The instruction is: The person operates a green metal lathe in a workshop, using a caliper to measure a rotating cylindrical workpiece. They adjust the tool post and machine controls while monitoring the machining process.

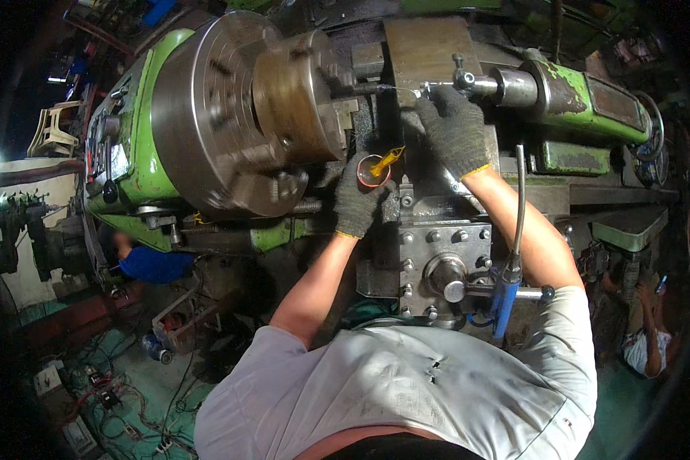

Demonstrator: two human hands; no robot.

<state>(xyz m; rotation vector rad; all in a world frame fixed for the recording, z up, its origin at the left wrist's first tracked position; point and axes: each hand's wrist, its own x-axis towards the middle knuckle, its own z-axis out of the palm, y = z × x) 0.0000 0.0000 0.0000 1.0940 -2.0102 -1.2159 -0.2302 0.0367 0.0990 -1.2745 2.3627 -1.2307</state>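
Observation:
My left hand point(360, 201), in a dark grey knit glove, is closed around a small round cup point(373, 172) with a reddish rim. A yellow brush-like tool point(389, 159) leans in the cup. Farther right, my right hand point(454, 132), gloved alike, reaches up to the metal rod point(483, 86) that sticks out of the lathe's tailstock point(567, 88). Its fingers are bent at the rod's tip, and what they grip is hidden. Left of them, a thin dark bar point(364, 90) points from the lathe chuck point(297, 100). The chuck's jaws and faceplate look smeared, as if turning.
Below my hands sits a square tool post point(445, 264) with several bolts and a lever handle. A bent pipe with a blue valve point(504, 303) rises beside my right forearm. Cables point(130, 406) lie on the floor at left. Another person point(648, 349) is at far right; a blue sleeve point(155, 263) shows left.

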